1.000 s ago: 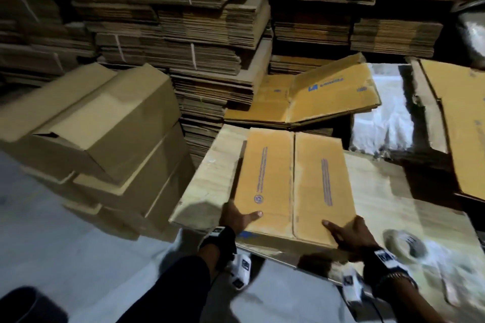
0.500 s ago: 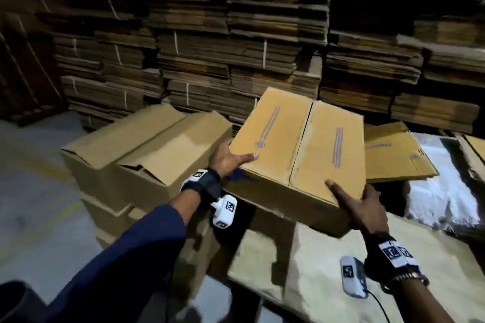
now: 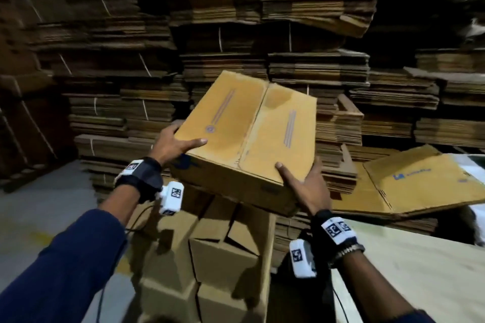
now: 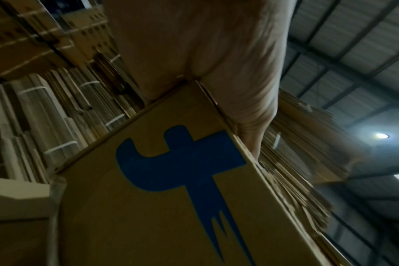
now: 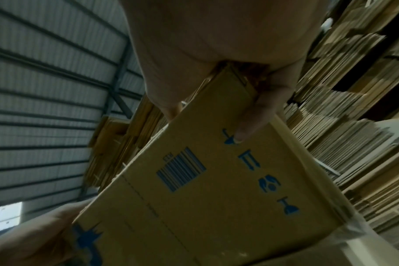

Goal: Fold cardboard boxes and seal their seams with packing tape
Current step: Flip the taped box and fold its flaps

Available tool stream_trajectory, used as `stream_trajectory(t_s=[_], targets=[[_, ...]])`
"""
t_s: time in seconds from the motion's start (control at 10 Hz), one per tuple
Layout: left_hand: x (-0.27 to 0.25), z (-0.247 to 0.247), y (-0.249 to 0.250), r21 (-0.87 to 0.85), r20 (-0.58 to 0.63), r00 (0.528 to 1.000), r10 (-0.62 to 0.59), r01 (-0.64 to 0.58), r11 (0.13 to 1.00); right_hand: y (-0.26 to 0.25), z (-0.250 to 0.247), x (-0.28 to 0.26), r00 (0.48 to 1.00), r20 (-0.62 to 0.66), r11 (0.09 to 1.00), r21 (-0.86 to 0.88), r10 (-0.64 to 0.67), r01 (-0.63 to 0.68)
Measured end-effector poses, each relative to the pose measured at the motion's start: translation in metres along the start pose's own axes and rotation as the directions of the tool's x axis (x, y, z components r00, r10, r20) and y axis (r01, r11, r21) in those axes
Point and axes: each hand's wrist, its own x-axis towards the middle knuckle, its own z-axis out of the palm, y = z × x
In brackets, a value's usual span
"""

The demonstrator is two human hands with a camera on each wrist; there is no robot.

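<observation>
Left hand (image 3: 173, 145) and right hand (image 3: 304, 186) gripping near corners of folded box (image 3: 246, 128), raised above assembled boxes (image 3: 210, 257); strapped flat cardboard stacks (image 3: 315, 68) behind box, counter (image 3: 420, 270) right.

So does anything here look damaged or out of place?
Somewhat. The box held between the left hand and right hand has a scuffed, dented patch on its top right flap. Behind it, the upper bundles of flattened cardboard sag, with frayed, crushed edges. Nothing looks spilled.
</observation>
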Motion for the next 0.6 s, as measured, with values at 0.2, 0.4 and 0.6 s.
stream_trajectory(t_s=[0.2,0.4,0.6], targets=[[0.038,-0.057,-0.086,0.104,0.106,0.982,-0.154,0.143,0.984,-0.02,0.106,0.009,0.983,0.184,0.926,-0.372,-0.003,0.072],[0.039,-0.033,-0.177,0.557,0.311,0.922,-0.229,0.018,0.83,0.0,0.157,0.001,0.885,0.432,0.79,-0.597,0.174,0.137],[0.048,-0.007,-0.102,0.563,0.313,0.948,0.061,-0.237,0.792,-0.034,0.127,0.028,0.907,0.39,0.784,-0.608,0.158,0.125]])
